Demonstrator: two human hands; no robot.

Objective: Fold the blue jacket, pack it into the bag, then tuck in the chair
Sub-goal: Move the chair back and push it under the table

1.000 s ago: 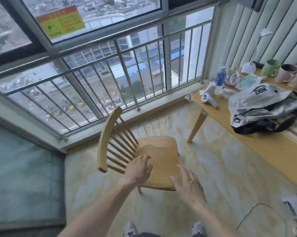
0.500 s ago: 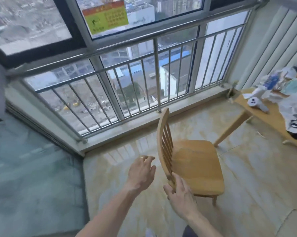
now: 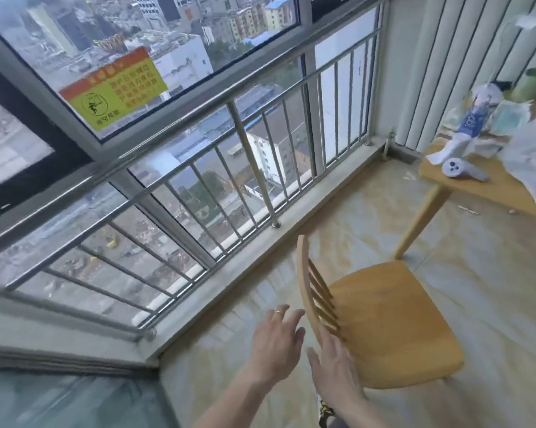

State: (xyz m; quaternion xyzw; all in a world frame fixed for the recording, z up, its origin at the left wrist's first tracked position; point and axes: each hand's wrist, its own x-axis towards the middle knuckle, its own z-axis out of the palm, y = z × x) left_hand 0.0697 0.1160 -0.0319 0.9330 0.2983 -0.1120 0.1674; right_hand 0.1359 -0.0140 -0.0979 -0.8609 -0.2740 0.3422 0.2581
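Observation:
A light wooden spindle-back chair (image 3: pixel 384 316) stands on the tiled floor, its seat facing the table (image 3: pixel 489 186) at the right. My left hand (image 3: pixel 276 344) hovers open just behind the chair's backrest, fingers spread, a ring on one finger. My right hand (image 3: pixel 337 372) is open too, its palm close against the lower part of the backrest; I cannot tell if it touches. The grey bag (image 3: pixel 535 156) lies on the table at the right edge, partly cut off. No blue jacket is in sight.
A metal railing (image 3: pixel 260 156) and a large window run along the left and far side. On the table lie a white controller (image 3: pixel 458 169), a blue-labelled bottle (image 3: pixel 473 118) and crumpled items. A table leg (image 3: pixel 421 220) slants down close to the chair.
The view has swung further left and up. The chair now stands nearer the table leg. Both hands stay open behind the backrest, and the right one has come off its edge.

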